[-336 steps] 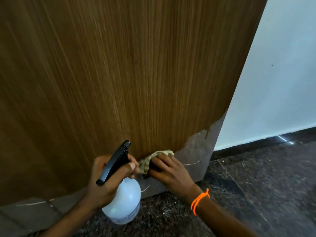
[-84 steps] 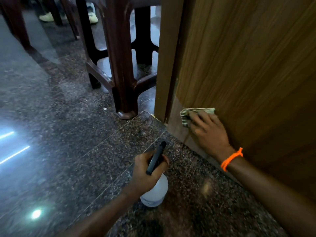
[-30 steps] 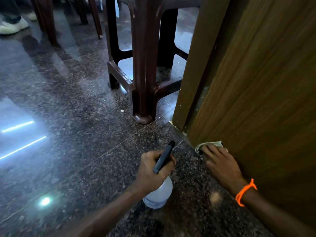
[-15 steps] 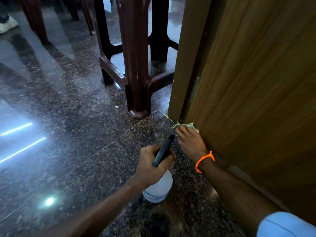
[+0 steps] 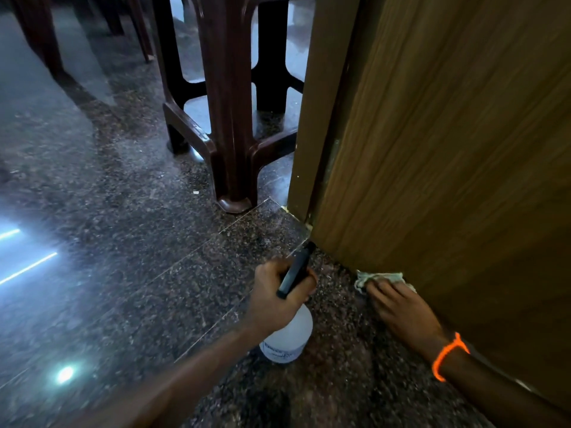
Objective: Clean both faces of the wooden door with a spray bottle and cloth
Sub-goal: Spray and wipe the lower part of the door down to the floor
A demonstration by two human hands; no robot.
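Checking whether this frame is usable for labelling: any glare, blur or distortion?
Head view: bright glare streaks and a spot on the polished floor at left; wide-angle bending of the door; dim overall, slight softness at the edges; the cloth and spray bottle stay legible.

Two bare forearms, without any sleeve in view. On right wrist, one thin orange thread band [image 5: 449, 356], bright, almost neon, wound around the wrist in a few strands and slightly loose. Left hand [image 5: 275, 293] and right hand [image 5: 401, 310] bare: no gloves, no ring or watch visible.
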